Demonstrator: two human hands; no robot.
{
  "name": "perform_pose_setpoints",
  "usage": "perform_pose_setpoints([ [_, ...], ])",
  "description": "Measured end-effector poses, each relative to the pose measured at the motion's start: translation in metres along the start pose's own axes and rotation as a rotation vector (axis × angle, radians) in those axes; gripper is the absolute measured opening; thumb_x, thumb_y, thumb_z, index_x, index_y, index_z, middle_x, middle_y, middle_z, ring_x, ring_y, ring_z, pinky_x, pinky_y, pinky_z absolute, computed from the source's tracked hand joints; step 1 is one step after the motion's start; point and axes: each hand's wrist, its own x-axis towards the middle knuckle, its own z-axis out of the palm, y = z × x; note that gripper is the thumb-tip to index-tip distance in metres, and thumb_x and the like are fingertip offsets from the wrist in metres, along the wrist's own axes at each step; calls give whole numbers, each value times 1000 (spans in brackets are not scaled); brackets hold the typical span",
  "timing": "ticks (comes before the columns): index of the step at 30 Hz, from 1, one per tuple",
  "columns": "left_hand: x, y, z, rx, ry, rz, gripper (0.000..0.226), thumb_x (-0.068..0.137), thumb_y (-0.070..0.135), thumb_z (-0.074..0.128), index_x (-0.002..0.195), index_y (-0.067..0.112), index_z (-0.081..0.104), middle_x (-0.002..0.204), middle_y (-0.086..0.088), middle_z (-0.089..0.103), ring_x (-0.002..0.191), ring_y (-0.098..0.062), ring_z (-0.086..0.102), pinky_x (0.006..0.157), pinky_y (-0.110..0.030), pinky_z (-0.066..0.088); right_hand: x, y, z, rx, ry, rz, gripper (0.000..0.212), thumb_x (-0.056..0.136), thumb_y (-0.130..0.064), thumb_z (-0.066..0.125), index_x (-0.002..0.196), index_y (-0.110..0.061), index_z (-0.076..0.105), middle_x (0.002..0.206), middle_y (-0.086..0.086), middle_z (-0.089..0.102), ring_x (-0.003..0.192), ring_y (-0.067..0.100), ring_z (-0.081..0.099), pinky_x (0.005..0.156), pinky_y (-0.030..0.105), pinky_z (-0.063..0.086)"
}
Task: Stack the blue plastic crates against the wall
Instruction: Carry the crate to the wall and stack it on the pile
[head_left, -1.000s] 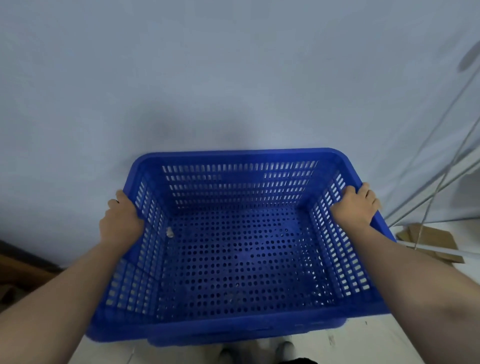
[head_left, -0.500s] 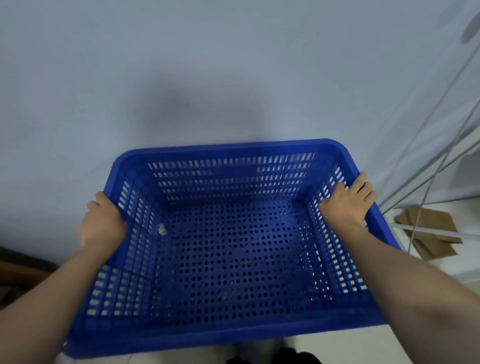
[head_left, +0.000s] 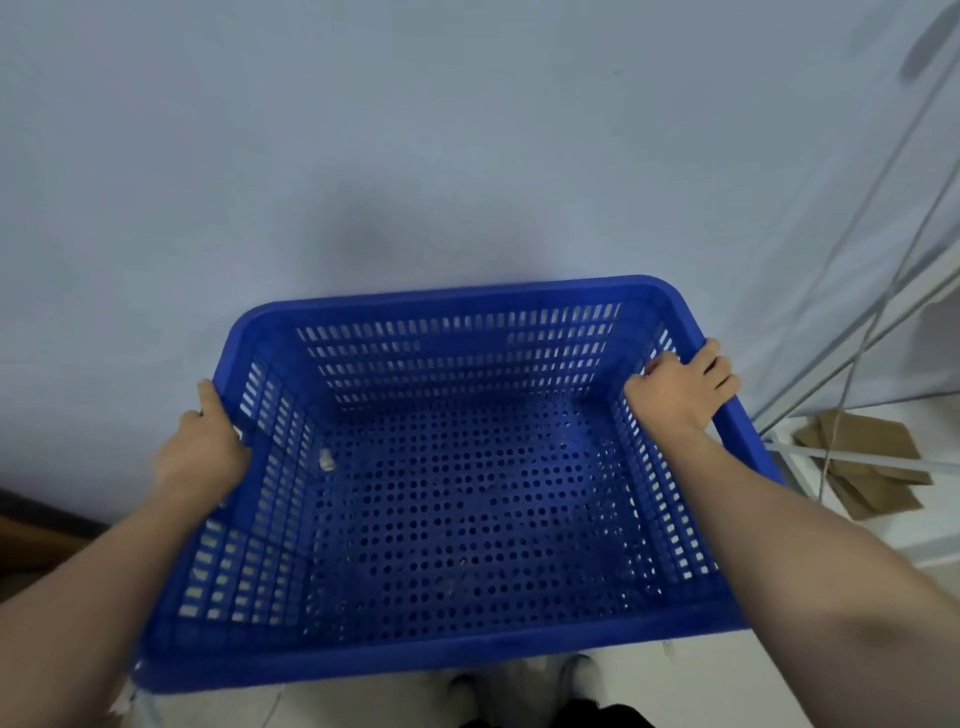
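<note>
A blue plastic crate (head_left: 457, 296) with slotted sides and a perforated floor fills the lower middle of the head view, its far rim close to the pale wall (head_left: 415, 130). My left hand (head_left: 200, 452) grips the left rim from outside. My right hand (head_left: 680, 389) grips the right rim, fingers over the edge. A small pale scrap (head_left: 326, 460) lies inside near the left wall. What the crate rests on is hidden beneath it.
Thin metal rods (head_left: 852, 332) slant down at the right, above flattened cardboard (head_left: 862, 467) on the white floor. A dark brown object (head_left: 36, 535) sits low at the left. My shoes (head_left: 519, 686) show under the crate's near rim.
The crate has shifted left and tilted a little, its near rim lower in view. My left hand slid back along the left rim; my right hand stayed on the right rim.
</note>
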Motion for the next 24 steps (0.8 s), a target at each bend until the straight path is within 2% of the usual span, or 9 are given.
perform_pose_setpoints([
  [4, -3, -1, 1, -5, 16, -15, 71, 87, 13, 53, 146, 7, 14, 115, -29, 50, 90, -50, 58, 72, -50, 46, -5, 5, 5, -95, 6, -28, 28, 82, -32, 56, 99, -13, 67, 154, 20, 20, 129, 41, 30, 111, 51, 18],
  [7, -7, 1, 2, 43, 7, -10, 76, 87, 14, 56, 148, 6, 11, 118, -27, 49, 93, -48, 59, 69, -46, 42, -7, 7, 5, -144, 3, -37, 30, 84, -32, 57, 104, -11, 66, 157, 21, 16, 132, 42, 27, 112, 51, 17],
  [12, 1, 0, -2, 33, -17, 22, 77, 87, 15, 58, 148, 5, 11, 120, -26, 50, 95, -46, 60, 76, -52, 51, -9, 9, 8, -243, -18, -48, 33, 86, -32, 54, 110, -11, 63, 157, 24, 12, 133, 44, 25, 114, 51, 16],
  [17, -4, -7, 5, 44, 23, 33, 75, 91, 15, 53, 151, 5, 9, 115, -26, 51, 89, -44, 61, 67, -46, 46, -11, 12, 15, -252, 12, 1, 34, 88, -31, 51, 107, -6, 64, 156, 23, 13, 135, 44, 23, 115, 52, 11],
  [19, 3, -7, 3, 28, 3, 47, 79, 92, 17, 52, 153, 8, 3, 117, -24, 51, 90, -42, 61, 70, -46, 48, -8, 8, 15, -254, 5, -44, 33, 89, -30, 51, 106, -5, 63, 157, 24, 12, 136, 44, 22, 115, 52, 11],
  [21, 12, -4, 2, 14, 7, 53, 80, 91, 16, 52, 153, 8, 2, 118, -26, 51, 92, -43, 60, 74, -48, 50, -3, -3, 8, -212, 10, -4, 36, 89, -31, 50, 110, -5, 64, 157, 23, 14, 136, 44, 23, 116, 52, 12],
  [24, 4, -8, 5, 17, 32, 63, 78, 93, 15, 51, 153, 8, 3, 115, -27, 51, 85, -43, 60, 66, -46, 48, -9, 1, 9, -210, 5, 53, 35, 88, -31, 52, 110, -6, 64, 157, 22, 13, 137, 44, 23, 117, 52, 12],
])
